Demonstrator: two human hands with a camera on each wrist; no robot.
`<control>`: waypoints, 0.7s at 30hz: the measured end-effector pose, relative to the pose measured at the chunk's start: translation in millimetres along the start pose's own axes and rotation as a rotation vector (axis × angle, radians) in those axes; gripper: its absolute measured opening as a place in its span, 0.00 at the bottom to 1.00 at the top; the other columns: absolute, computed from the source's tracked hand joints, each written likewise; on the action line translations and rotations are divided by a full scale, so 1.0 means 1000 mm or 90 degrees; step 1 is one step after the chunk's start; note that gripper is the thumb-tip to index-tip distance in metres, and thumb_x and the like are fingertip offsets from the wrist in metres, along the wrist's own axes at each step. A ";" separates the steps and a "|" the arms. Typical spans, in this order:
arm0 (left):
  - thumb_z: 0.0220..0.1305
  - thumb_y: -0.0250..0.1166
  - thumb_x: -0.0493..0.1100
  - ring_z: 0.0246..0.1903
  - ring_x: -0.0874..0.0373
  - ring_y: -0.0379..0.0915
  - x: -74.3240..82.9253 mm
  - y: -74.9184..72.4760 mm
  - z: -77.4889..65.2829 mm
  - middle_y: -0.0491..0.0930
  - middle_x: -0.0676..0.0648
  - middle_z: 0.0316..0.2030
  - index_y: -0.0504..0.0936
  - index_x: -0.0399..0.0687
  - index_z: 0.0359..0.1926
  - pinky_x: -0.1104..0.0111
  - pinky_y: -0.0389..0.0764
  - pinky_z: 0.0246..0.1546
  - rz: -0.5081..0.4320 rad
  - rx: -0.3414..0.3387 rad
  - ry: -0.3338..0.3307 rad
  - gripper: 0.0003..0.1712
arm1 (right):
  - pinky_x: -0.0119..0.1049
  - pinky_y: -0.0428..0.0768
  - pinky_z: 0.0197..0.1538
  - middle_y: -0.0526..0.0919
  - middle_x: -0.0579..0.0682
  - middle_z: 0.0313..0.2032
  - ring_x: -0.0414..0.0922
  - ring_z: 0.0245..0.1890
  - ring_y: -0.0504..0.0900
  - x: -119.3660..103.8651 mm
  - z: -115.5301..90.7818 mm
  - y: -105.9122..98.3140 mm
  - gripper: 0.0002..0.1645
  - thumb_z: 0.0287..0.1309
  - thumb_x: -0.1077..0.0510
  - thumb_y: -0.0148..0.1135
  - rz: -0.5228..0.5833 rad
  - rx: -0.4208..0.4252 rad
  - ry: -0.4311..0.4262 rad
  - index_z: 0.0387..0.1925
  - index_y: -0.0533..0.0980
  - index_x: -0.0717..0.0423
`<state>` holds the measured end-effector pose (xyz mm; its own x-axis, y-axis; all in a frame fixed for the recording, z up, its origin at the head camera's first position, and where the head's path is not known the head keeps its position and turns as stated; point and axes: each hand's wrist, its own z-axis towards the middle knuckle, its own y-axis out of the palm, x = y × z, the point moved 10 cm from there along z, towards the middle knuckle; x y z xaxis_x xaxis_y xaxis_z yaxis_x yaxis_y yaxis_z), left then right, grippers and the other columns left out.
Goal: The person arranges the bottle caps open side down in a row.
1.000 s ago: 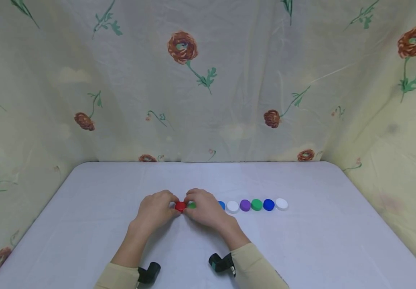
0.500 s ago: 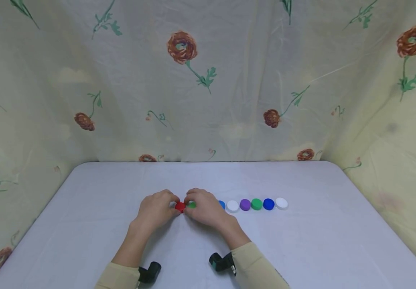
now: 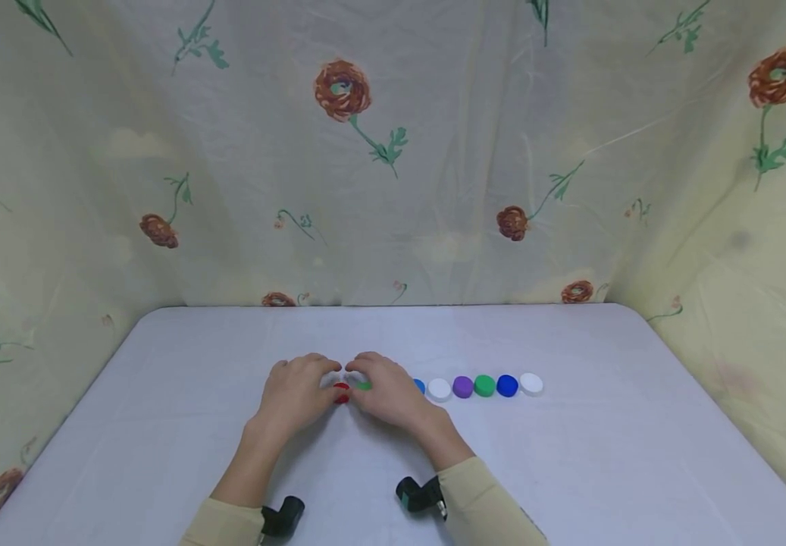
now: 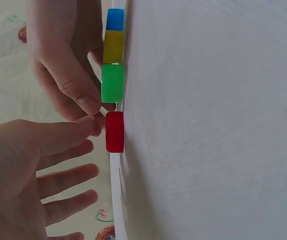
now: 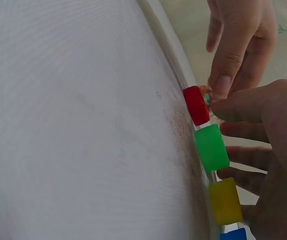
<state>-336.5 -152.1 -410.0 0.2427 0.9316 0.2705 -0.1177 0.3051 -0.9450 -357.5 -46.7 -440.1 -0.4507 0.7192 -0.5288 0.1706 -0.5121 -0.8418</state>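
A red bottle cap (image 3: 341,393) lies on the table between the two hands. My left hand (image 3: 297,390) is over its left side, fingers spread and apart from the cap. My right hand (image 3: 389,390) arches over a green cap (image 3: 364,385), its thumb tip near the left thumb above the red cap. In the left wrist view a small gap separates the red cap (image 4: 115,132) from the green cap (image 4: 112,83). A yellow cap (image 4: 113,46) follows, hidden under the right hand in the head view. Neither hand grips anything.
To the right the row goes on: a light blue cap (image 3: 420,386), a white cap (image 3: 439,390), a purple cap (image 3: 463,387), another green cap (image 3: 484,385), a dark blue cap (image 3: 507,385) and a white end cap (image 3: 531,384). A flowered curtain (image 3: 433,189) surrounds the white table (image 3: 570,470).
The fingers of both hands have lifted and opened away from the red cap, which they held before. The thumbs have drawn together over it. The rest of the row has not moved.
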 end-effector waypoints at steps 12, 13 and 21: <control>0.62 0.69 0.53 0.70 0.41 0.63 -0.001 -0.012 -0.006 0.75 0.43 0.66 0.81 0.53 0.59 0.35 0.61 0.67 0.004 0.024 -0.023 0.26 | 0.55 0.64 0.73 0.73 0.53 0.68 0.54 0.70 0.69 -0.001 -0.008 -0.015 0.29 0.65 0.49 0.60 -0.040 0.045 -0.008 0.66 0.73 0.50; 0.62 0.69 0.53 0.71 0.41 0.63 -0.001 -0.012 -0.006 0.74 0.43 0.66 0.81 0.53 0.60 0.35 0.60 0.67 0.001 0.024 -0.025 0.26 | 0.55 0.63 0.73 0.73 0.53 0.68 0.54 0.71 0.69 0.000 -0.009 -0.016 0.29 0.65 0.48 0.60 -0.044 0.047 -0.006 0.66 0.73 0.50; 0.62 0.68 0.54 0.73 0.38 0.58 0.001 -0.017 -0.015 0.70 0.42 0.69 0.79 0.53 0.62 0.34 0.57 0.69 -0.003 0.030 -0.029 0.28 | 0.62 0.58 0.73 0.70 0.51 0.70 0.51 0.73 0.65 0.006 -0.022 -0.028 0.31 0.65 0.44 0.59 -0.085 0.073 0.008 0.68 0.71 0.47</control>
<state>-319.9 -159.0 -395.9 0.1993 0.9377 0.2845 -0.1626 0.3179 -0.9341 -345.6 -18.2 -422.2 -0.4509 0.7900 -0.4154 0.0090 -0.4614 -0.8872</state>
